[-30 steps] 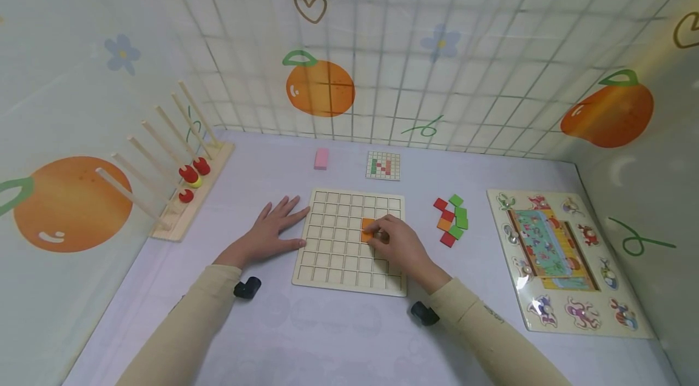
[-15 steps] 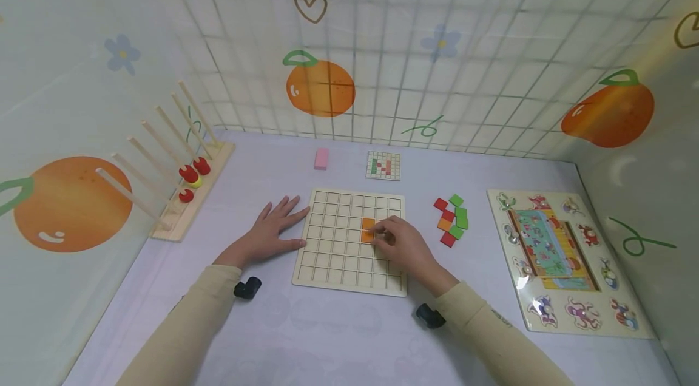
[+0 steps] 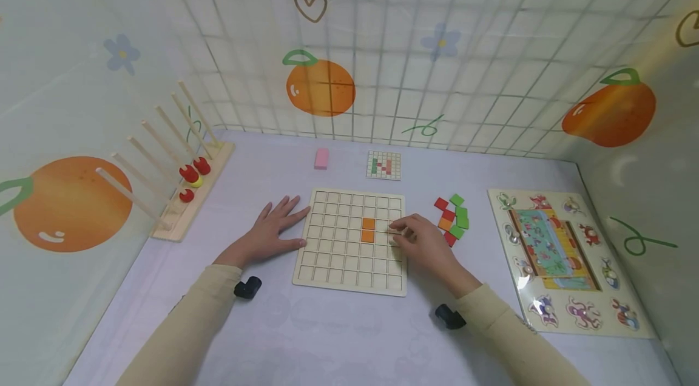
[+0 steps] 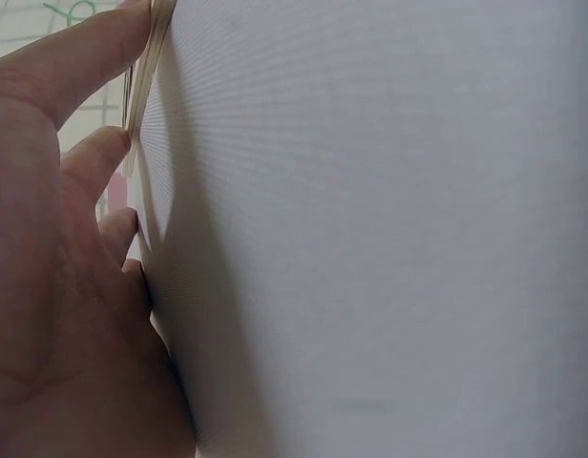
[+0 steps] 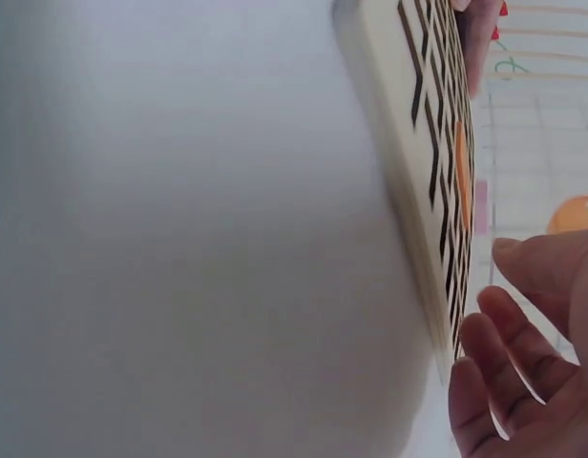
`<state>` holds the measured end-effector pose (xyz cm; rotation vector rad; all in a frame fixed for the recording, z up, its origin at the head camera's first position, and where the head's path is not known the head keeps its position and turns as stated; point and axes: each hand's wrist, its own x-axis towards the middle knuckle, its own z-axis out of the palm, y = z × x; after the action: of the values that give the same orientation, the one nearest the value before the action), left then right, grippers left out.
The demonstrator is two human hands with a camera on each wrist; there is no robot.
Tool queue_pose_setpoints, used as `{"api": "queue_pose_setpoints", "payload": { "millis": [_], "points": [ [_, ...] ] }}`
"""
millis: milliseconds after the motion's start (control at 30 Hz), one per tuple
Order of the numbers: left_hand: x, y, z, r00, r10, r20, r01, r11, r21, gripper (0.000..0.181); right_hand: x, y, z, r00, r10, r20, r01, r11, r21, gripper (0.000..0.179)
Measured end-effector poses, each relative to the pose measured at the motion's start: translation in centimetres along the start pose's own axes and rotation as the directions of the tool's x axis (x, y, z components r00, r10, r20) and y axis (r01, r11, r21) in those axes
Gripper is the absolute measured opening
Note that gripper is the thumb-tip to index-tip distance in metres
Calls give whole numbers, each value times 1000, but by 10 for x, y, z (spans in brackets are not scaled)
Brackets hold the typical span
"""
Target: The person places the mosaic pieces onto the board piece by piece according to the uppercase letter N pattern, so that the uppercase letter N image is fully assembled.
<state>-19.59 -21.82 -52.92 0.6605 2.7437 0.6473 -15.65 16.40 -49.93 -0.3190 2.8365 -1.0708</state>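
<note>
A wooden grid board lies flat on the table in the head view. Two orange square tiles sit in adjoining cells right of its middle, one above the other. My left hand is spread on the table, with thumb and index finger touching the board's left edge; the left wrist view shows these fingers against the board's side. Over the board's right edge hovers my right hand, fingers loosely bent. Nothing shows between its thumb and fingers in the right wrist view.
Several loose red, green and orange tiles lie right of the board. Behind it are a small pattern card and a pink block. A peg stand with beads stands left; a picture puzzle board lies right.
My right hand has let go of the orange tile and moved right, towards the board's edge, uncovering both orange tiles. My left hand has stayed still.
</note>
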Motion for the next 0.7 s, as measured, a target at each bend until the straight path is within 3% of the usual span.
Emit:
{"api": "queue_pose_setpoints", "payload": {
  "millis": [467,700],
  "points": [
    [2,-3,3,1000,-4,6,4,1000,7,86,-6,36,-31,992,119,-52,-122,990,-73,29],
    [2,-2,2,1000,-7,7,7,1000,11,85,-8,50,-44,987,133,-90,-141,986,-89,28]
  ]
}}
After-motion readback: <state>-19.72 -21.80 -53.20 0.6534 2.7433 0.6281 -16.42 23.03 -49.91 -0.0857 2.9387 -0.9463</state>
